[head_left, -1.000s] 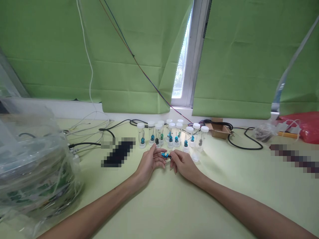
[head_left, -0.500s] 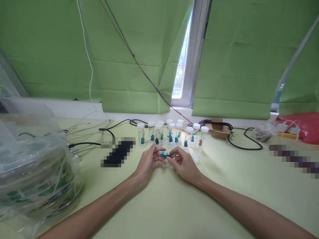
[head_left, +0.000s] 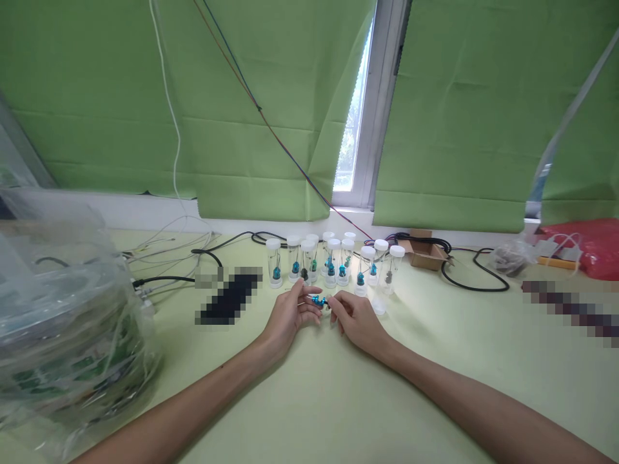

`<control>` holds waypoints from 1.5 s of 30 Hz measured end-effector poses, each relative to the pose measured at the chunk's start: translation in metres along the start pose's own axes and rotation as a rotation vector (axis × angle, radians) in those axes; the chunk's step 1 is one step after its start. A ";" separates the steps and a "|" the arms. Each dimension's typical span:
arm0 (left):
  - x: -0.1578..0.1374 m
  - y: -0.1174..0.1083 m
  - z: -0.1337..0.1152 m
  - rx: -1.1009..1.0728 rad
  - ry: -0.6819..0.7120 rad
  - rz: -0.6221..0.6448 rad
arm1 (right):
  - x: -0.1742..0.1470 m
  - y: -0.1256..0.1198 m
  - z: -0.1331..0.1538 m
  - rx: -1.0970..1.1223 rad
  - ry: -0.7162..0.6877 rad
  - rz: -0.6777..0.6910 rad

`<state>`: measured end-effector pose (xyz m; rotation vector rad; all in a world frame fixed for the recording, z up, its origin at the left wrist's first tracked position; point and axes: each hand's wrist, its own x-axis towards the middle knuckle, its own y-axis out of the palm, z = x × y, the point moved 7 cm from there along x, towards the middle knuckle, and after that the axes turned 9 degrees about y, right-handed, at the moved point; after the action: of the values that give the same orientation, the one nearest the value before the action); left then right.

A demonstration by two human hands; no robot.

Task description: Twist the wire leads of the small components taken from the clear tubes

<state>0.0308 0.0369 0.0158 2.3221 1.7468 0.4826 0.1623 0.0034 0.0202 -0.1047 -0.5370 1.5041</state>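
Note:
Between my two hands is a small shiny blue part (head_left: 318, 301) with thin stems at its left and a dark end at its right; its exact kind is too small to make out. My left hand (head_left: 289, 317) is closed on its stem side, palm partly turned up. Thumb and forefinger of my right hand (head_left: 356, 319) pinch together at the dark end. Just beyond stand several clear tubes (head_left: 333, 263) with white caps, most holding a similar blue piece with thin stems. A clear, whitish cup-like piece (head_left: 380, 305) lies beside my right hand.
A large plastic-wrapped bundle (head_left: 72, 322) takes up the left side of the table (head_left: 309, 412). Cables (head_left: 476, 287) run along the back. A small open cardboard box (head_left: 426, 252) and a red bag (head_left: 597, 248) are at the back right. Green blinds (head_left: 271, 161) hang behind.
My right hand's fingers have shifted slightly at the dark end of the blue part, drawing together. My left hand and the tubes have stayed put.

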 end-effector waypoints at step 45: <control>0.001 -0.002 0.002 0.008 0.018 0.008 | -0.002 0.000 0.004 -0.012 -0.052 -0.004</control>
<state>0.0301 0.0388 0.0136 2.3378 1.7512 0.5000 0.1613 0.0002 0.0230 -0.0736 -0.5877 1.5034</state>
